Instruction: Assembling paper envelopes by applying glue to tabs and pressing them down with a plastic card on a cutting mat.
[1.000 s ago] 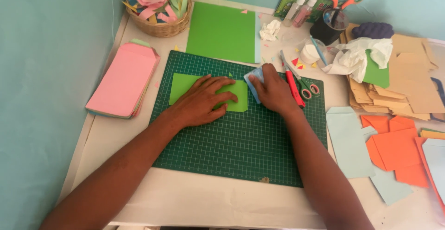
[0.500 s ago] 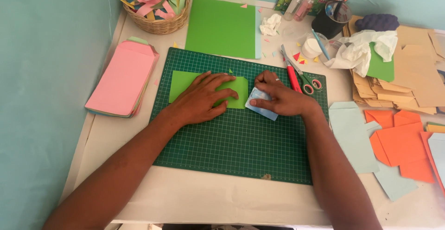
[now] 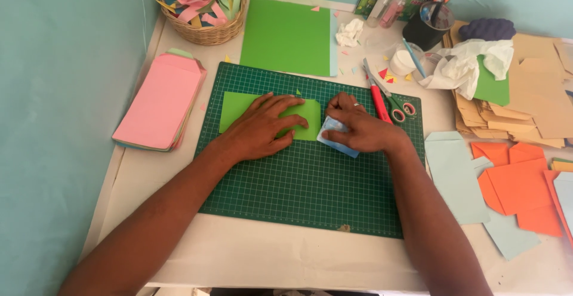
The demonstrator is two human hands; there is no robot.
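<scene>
A folded light green paper piece (image 3: 237, 110) lies on the dark green cutting mat (image 3: 310, 182). My left hand (image 3: 262, 126) rests flat on it, fingers spread, pressing it down. My right hand (image 3: 358, 128) sits just to the right of the green piece, fingers curled over a small pale blue pad (image 3: 335, 142) that it presses against the mat at the paper's right edge. There is a ring on one finger of that hand.
A pink paper stack (image 3: 160, 102) lies left of the mat. A wicker basket of scraps (image 3: 203, 6) and a green sheet (image 3: 287, 35) sit behind. A red knife (image 3: 377, 100), scissors (image 3: 397, 106), brown envelopes (image 3: 525, 102) and orange and pale blue envelopes (image 3: 513, 182) lie right.
My right hand with the blue pad has slid from the upper right of the green piece down to its right edge. My left hand stays on the green paper.
</scene>
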